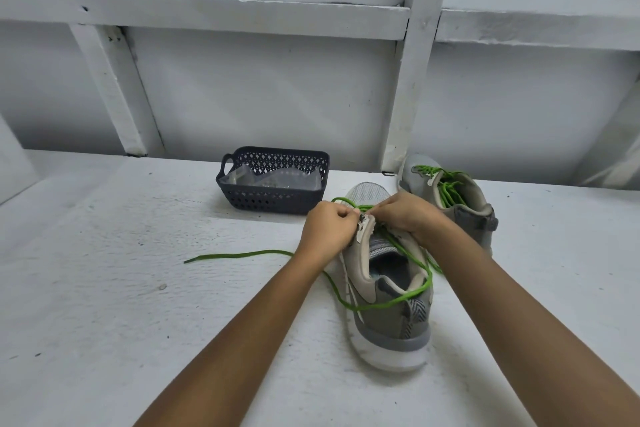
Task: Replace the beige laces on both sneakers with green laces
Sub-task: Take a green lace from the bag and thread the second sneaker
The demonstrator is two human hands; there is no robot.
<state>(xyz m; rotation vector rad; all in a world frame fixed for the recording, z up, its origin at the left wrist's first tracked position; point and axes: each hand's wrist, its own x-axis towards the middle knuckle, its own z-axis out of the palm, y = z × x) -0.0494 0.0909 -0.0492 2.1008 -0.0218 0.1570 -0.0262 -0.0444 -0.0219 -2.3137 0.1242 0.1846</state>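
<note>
A grey and beige sneaker [388, 315] stands on the white table, heel toward me. A green lace [391, 303] runs through its front eyelets; one end trails left across the table and a loop drapes over the heel. My left hand [327, 229] pinches the lace at the left eyelet flap near the toe. My right hand [410, 215] grips the lace and the right eyelet flap there. The second sneaker [467, 208] sits behind at the right, laced in green.
A dark perforated plastic basket [273, 199] with clear plastic bags inside stands behind the near sneaker, to the left. A white panelled wall [263, 87] with wooden battens closes off the table's back edge.
</note>
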